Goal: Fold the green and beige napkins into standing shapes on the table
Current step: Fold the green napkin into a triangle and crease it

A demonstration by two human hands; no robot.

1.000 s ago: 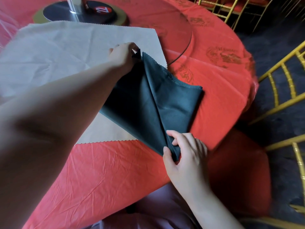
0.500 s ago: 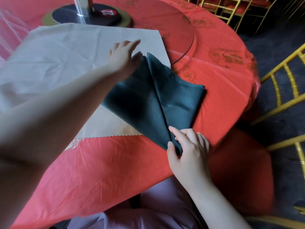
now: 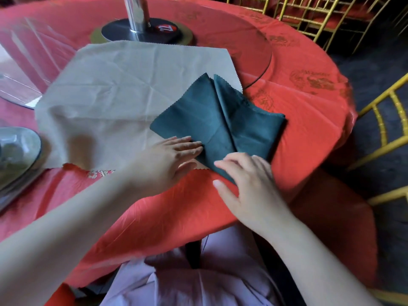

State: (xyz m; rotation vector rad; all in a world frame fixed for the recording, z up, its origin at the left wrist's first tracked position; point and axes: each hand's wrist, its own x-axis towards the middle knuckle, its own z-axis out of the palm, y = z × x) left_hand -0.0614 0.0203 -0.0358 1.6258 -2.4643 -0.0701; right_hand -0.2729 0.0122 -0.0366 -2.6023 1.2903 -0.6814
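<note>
We look down on a round worktop (image 3: 154,213) under a red cloth, which fills most of the view. A glass turntable (image 3: 242,36) covers its middle, running from nine o'clock round to two o'clock. On it, at twelve o'clock, stands a metal pole on a dark disc base (image 3: 141,33) that bears a red tag (image 3: 166,28) marked 22. Gold chairs (image 3: 381,127) ring the worktop from one to four o'clock.

The beige napkin (image 3: 121,96) lies spread flat at the centre left, its far edge up on the glass. The green napkin (image 3: 209,120), folded into a kite shape with two points aimed at twelve o'clock, lies on the beige one's right corner and spills onto the red cloth toward three o'clock. A grey dish (image 3: 19,149) sits at nine o'clock, just beside the beige napkin.

Of our hands, the left hand (image 3: 174,160) lies flat with straight fingers, its tips on the green napkin's near-left edge. The right hand (image 3: 249,184), fingers loosely spread and blurred, covers the napkin's near point at six o'clock and hides it; neither hand grips anything.
</note>
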